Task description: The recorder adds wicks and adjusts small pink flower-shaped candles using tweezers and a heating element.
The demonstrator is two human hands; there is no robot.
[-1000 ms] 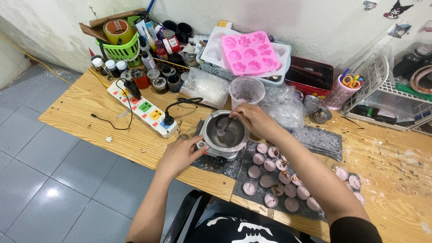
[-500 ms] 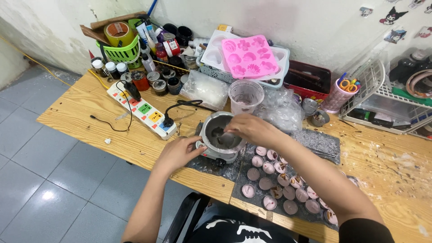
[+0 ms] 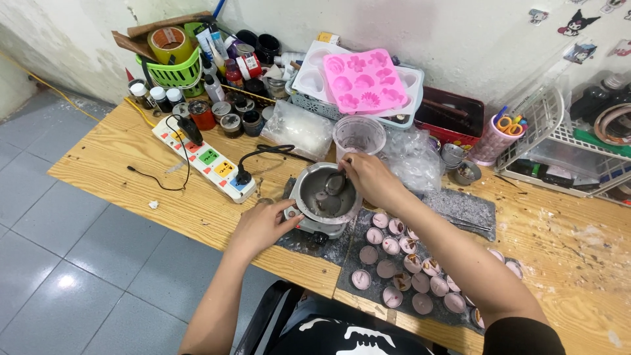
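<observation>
A small metal pot point(image 3: 309, 194) stands on a little electric heater on the wooden table point(image 3: 118, 171). My left hand point(image 3: 264, 223) rests against the pot's near left side at the heater. My right hand point(image 3: 369, 179) reaches over the pot's far rim and holds a spoon point(image 3: 335, 184) whose bowl dips into the grey contents. Several small round pink candle cups point(image 3: 392, 244) lie on a dark mat just right of the pot.
A white power strip point(image 3: 205, 158) with a black plug lies left of the pot. Behind stand a clear plastic cup point(image 3: 359, 135), a pink silicone mould point(image 3: 365, 80), a green basket point(image 3: 172, 71), jars and bottles, and a wire rack point(image 3: 565, 141) at right.
My right hand has shifted slightly toward the pot's far rim with the spoon. The view has tilted a little; my left hand stays at the pot.
</observation>
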